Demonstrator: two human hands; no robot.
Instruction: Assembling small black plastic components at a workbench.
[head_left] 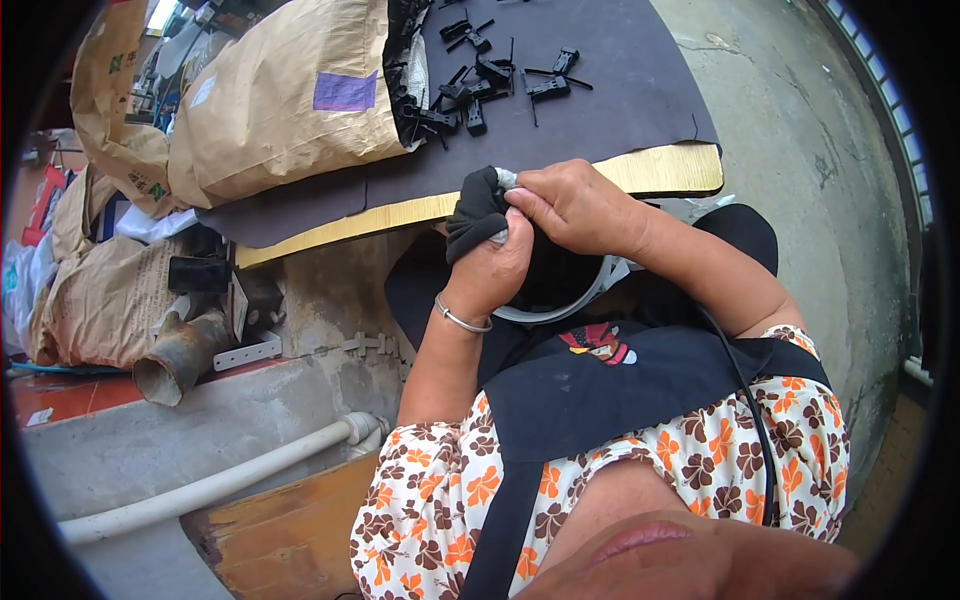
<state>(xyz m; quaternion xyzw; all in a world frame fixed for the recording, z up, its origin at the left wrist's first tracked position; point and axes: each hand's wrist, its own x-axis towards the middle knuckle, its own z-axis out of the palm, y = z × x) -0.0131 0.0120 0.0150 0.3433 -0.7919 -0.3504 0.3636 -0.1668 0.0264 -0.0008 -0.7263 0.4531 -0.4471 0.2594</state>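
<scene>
My left hand [495, 268], with a silver bangle at its wrist, is closed on a bunched black cloth [474, 215] with pale grey parts. The cloth covers most of that hand's fingers, and whether it is a glove I cannot tell. Pinched between the thumb and fingers of my right hand [580, 205] is the cloth's pale upper end. Both hands are close together at the table's near edge. Beneath them, between my knees, stands a dark-looking bucket with a pale rim [560, 312].
Several small black plastic parts with thin arms [478, 90] lie on the dark-covered table [630, 90]. A large brown paper sack [270, 100] lies at the left, open toward the parts. Further left are a rusty pipe [180, 360] and another paper sack [105, 300].
</scene>
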